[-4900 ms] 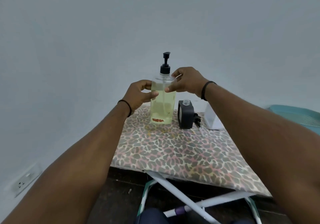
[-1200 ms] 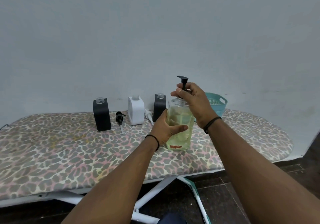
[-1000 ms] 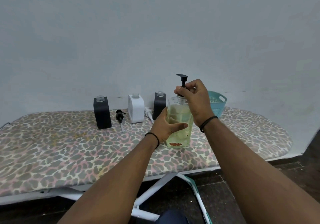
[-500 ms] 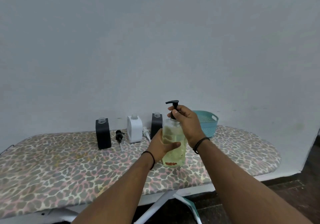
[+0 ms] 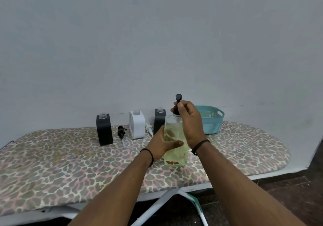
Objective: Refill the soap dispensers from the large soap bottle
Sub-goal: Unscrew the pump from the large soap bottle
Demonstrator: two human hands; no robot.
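Ironing board (image 5: pixel 70 164): left hand (image 5: pixel 160 147) grips soap bottle (image 5: pixel 175 147), right hand (image 5: pixel 188 121) pinches pump collar (image 5: pixel 176 110). Looks heavy, slick; hold mid-body.

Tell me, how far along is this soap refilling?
Early. Done: the three dispensers, black, white and black, stand uncapped, with two pumps lying beside them. In hand: the left hand holds the large soap bottle upright on the ironing board while the right hand grips its pump top, which is not yet off. Left: all the pouring and recapping.
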